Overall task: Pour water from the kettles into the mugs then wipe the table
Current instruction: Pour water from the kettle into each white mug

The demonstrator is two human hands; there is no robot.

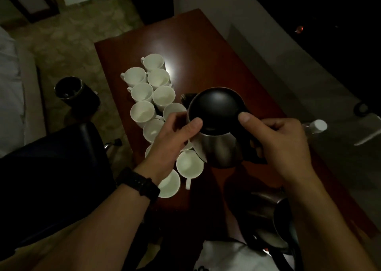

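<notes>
1. You held the kettle (216, 147) off the table (206, 44), centre of frame. It sat just right of the mugs (143, 112), and its spout pointed to the upper left, towards them.
2. Your right hand (282, 143) was wrapped round the black handle (249, 147), with the thumb resting on the edge of the lid (214, 108). That looks like the carrying and tilting grip.
3. Your left hand (175, 139) cupped the kettle's steel side, fingers curled on it and thumb pressed on the lid. Probably this was to steady the weight and keep the lid down for the pour.
4. The mugs stood in two tight rows from upper centre down to lower centre, left side of the table. Packed like that, one pass of the spout could reach each in turn.
5. Too dim to tell whether any mug held water. No stream showed.
6. The second kettle (266, 207) sat lower right, partly behind your right forearm, and neither hand touched it.
7. No wiping cloth could be made out. My guess is pouring was barely under way and wiping hadn't started.
</notes>
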